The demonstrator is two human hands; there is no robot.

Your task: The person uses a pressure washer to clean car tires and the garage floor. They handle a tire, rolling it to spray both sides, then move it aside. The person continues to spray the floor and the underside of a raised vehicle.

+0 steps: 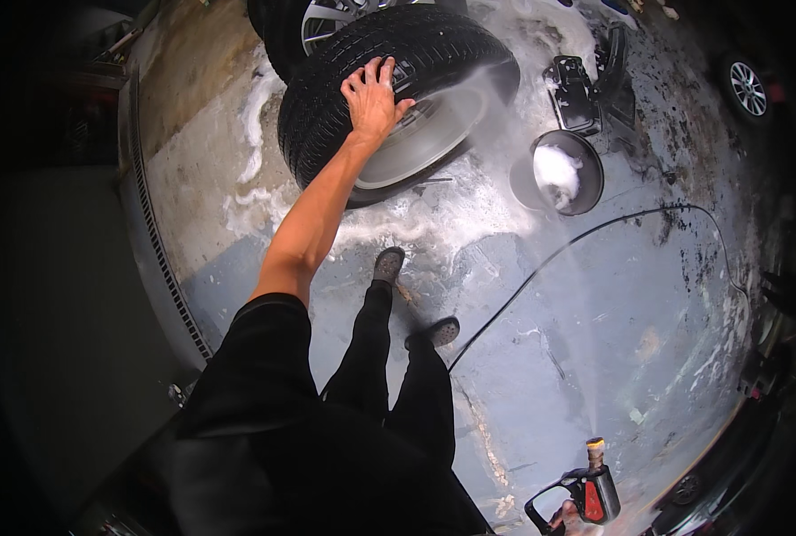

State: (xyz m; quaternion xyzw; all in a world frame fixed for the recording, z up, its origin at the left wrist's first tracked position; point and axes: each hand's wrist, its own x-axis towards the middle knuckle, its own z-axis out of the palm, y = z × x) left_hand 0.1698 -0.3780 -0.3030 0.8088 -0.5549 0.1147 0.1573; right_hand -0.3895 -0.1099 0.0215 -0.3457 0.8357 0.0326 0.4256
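With its fingers spread, my left hand [373, 105] presses on the tread of a black tyre [318, 116] that stands tilted on its edge. The silvery inside of its rim [416, 147] faces me, blurred by mist. At the lower right my right hand [574, 520] is wrapped round the grip of a black and red spray gun [599, 493] with a brass and yellow nozzle tip. A thin fan of water leaves the nozzle and reaches up toward the rim. Part of the right hand is cut off by the lower edge.
Another wheel [313, 27] stands behind the tyre. A grey bucket [592, 179] with white foam is to the right, beside black plastic parts [574, 94]. A black hose [586, 234] curves over the wet, foamy floor. A drain grate [161, 250] runs along the left.
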